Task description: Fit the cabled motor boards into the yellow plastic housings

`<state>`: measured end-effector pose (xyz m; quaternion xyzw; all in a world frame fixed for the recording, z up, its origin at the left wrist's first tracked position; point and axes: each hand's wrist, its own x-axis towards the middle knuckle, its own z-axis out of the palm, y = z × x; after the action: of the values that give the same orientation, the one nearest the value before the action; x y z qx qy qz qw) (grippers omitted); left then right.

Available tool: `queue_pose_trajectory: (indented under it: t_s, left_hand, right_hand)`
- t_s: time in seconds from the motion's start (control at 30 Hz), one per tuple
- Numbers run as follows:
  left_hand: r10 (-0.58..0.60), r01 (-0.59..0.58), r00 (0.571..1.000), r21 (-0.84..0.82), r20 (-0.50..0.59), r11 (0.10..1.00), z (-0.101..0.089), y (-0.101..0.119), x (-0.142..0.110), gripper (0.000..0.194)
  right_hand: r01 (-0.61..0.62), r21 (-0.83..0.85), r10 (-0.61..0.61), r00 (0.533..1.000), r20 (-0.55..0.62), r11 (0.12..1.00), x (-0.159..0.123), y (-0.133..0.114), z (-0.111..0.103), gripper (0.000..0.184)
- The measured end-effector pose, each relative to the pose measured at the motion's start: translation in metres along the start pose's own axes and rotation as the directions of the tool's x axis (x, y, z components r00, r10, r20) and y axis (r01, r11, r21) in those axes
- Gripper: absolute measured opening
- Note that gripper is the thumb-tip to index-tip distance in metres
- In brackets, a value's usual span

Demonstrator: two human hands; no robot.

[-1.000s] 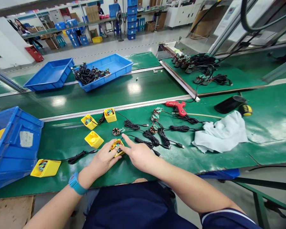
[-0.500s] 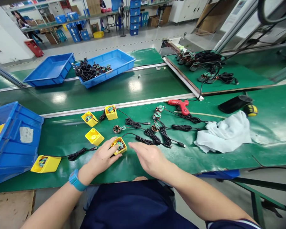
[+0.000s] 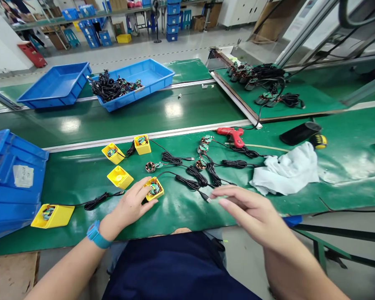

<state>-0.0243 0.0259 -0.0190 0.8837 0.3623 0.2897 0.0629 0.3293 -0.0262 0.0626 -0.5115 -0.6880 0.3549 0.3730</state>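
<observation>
My left hand [image 3: 131, 206] grips a yellow plastic housing [image 3: 159, 195] at its left side, thumb along the near edge and fingers over the rim. Inside it sits a green circuit board [image 3: 154, 188] with wires, and a black cable [image 3: 187, 182] runs out to the right. My right hand [image 3: 248, 207] is raised over the bench front, thumb and fingers apart, nothing held. Close to its fingertips lies a USB plug [image 3: 208, 199]. Copper-wound coils with boards [image 3: 201, 163] lie beyond, among bundled black cables. An unfilled yellow housing [image 3: 120, 177] sits left of the gripped one.
More filled yellow housings [image 3: 53, 216] stand at left by a tall blue bin [image 3: 15, 183]. A red glue gun [image 3: 232, 136], a white cloth [image 3: 287, 171] and a black cylinder [image 3: 300, 133] are at right. Behind are blue trays [image 3: 156, 77], one with cabled parts.
My right hand has moved right, away from the housing, and its thumb and fingers have parted. My left hand stays on the housing. The view has shifted slightly.
</observation>
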Motion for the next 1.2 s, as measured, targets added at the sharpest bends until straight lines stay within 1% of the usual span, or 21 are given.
queue_pose_trajectory:
  t_s: [0.07,0.13,0.2,0.27,0.33,0.37,0.43,0.53,0.6,0.67,0.73,0.83,1.2]
  left_hand:
    - [-0.023,0.023,1.0,-0.021,-0.004,1.0,0.001,0.0,0.0,0.038]
    - [-0.04,0.04,0.999,-0.04,-0.01,0.998,0.002,0.001,0.0,0.041]
    - [-0.053,0.052,0.998,-0.052,-0.018,0.997,0.002,0.001,-0.001,0.043]
    - [-0.064,0.062,0.998,-0.061,-0.023,0.996,0.004,0.002,-0.003,0.045]
    - [-0.073,0.071,0.997,-0.061,-0.03,0.996,0.005,0.002,-0.005,0.045]
    - [-0.076,0.074,0.996,-0.06,-0.037,0.995,0.006,0.002,-0.007,0.044]
    - [-0.086,0.083,0.995,-0.062,-0.058,0.995,0.007,0.003,-0.011,0.044]
    - [-0.089,0.083,0.992,-0.077,-0.084,0.994,0.01,0.003,-0.015,0.047]
    - [-0.069,0.062,0.993,-0.073,-0.094,0.995,0.012,0.004,-0.017,0.051]
    - [-0.037,0.032,0.995,-0.052,-0.096,0.998,0.013,0.003,-0.018,0.054]
    - [-0.016,0.013,0.995,-0.026,-0.095,1.0,0.015,0.002,-0.018,0.056]
    - [-0.008,0.007,0.996,-0.009,-0.093,1.0,0.017,0.001,-0.018,0.055]
    - [0.018,-0.018,0.995,-0.002,-0.095,1.0,0.015,0.001,-0.016,0.05]
  right_hand:
    - [-0.089,0.013,0.089,0.996,0.023,0.996,0.008,0.004,0.025,0.027]
    - [-0.13,0.0,0.129,0.989,0.071,0.992,0.018,0.007,0.055,0.04]
    - [-0.122,-0.041,0.126,0.984,0.126,0.992,0.026,0.009,0.083,0.052]
    - [-0.109,-0.094,0.123,0.981,0.151,0.99,0.032,0.01,0.106,0.059]
    - [-0.11,-0.15,0.131,0.981,0.143,0.983,0.037,0.01,0.122,0.059]
    - [-0.112,-0.177,0.137,0.981,0.136,0.978,0.039,0.01,0.127,0.056]
    - [-0.122,-0.226,0.154,0.979,0.131,0.967,0.042,0.009,0.133,0.044]
    - [-0.135,-0.273,0.177,0.975,0.137,0.953,0.044,0.008,0.136,0.021]
    - [-0.13,-0.273,0.176,0.973,0.149,0.953,0.044,0.008,0.137,0.013]
    - [-0.115,-0.253,0.159,0.974,0.162,0.961,0.044,0.008,0.137,0.013]
    - [-0.098,-0.228,0.139,0.975,0.171,0.969,0.042,0.008,0.138,0.018]
    - [-0.086,-0.187,0.119,0.977,0.175,0.979,0.039,0.01,0.138,0.021]
    - [-0.115,-0.088,0.125,0.985,0.119,0.99,0.034,0.014,0.133,0.02]
